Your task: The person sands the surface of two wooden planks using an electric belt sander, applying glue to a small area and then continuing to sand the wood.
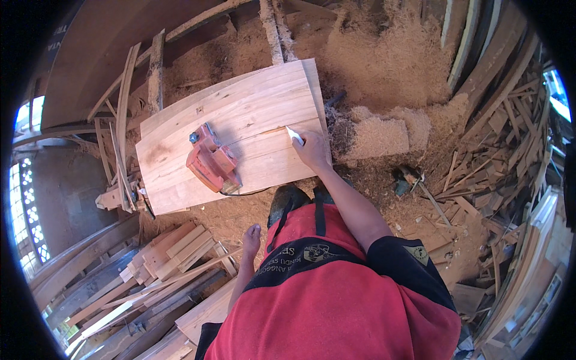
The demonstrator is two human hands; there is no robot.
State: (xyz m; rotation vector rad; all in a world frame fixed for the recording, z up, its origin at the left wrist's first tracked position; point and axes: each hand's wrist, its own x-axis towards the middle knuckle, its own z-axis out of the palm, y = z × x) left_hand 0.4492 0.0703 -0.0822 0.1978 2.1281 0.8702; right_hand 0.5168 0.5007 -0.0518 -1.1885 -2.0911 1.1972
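**Right hand on panel, white marker at the seam**

On the head view, centre-left: glued-up wooden panel (240, 126) lies flat on a low support over the sawdust floor (384, 66), long axis running roughly 8 to 2 o'clock.

- Right hand (311, 150) rests on the panel near its 4 o'clock corner. Fingers pressed together, pinching a small white stick, chalk or marker by the look of it (294, 135).
- Stick juts out of the fingers toward 10–11 o'clock, tip touching the panel at the end of a dark seam line. Its long axis sits close to the panel's plank lines, slightly steeper.
- Red power planer (210, 161) lies on the panel at 9 o'clock from the right hand, well apart, long axis about 10 to 4 o'clock, black cord (246, 193) trailing off the near edge.
- Left hand (251, 237) hangs off the panel at 6 o'clock, holding nothing, fingers loosely curled. Right hand is clearly nearer both stick and planer.
- Stacked timber offcuts (174, 252) at 7 o'clock, scrap strips (498, 150) at 3 o'clock.
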